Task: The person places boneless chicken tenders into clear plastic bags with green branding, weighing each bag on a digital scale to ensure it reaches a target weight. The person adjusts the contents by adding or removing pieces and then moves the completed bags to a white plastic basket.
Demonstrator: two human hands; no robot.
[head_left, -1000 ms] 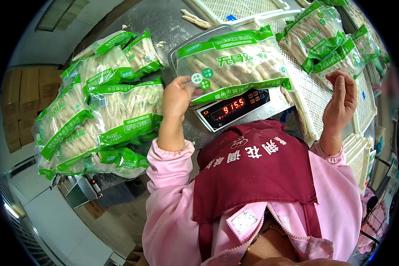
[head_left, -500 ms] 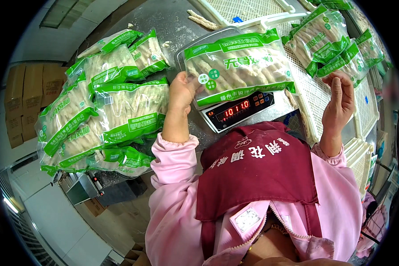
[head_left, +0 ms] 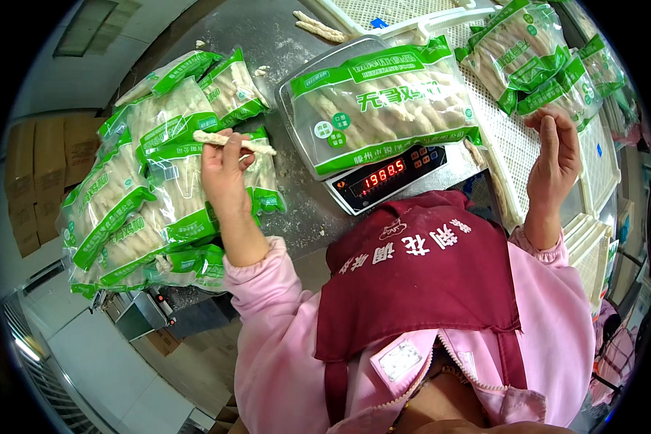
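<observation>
While the left hand pinches a pale stick between thumb and fingers above the packed bags piled at the counter's left edge, the right hand is narrow, thumb close to bent fingers, near green-banded bags toward the right edge; whether it grips anything, I cannot tell. A filled bag lies on the scale, close to the counter's near edge.

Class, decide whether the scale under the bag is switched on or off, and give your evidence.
On: the scale has glowing red digits on its display, visible just below the bag lying on it.
</observation>
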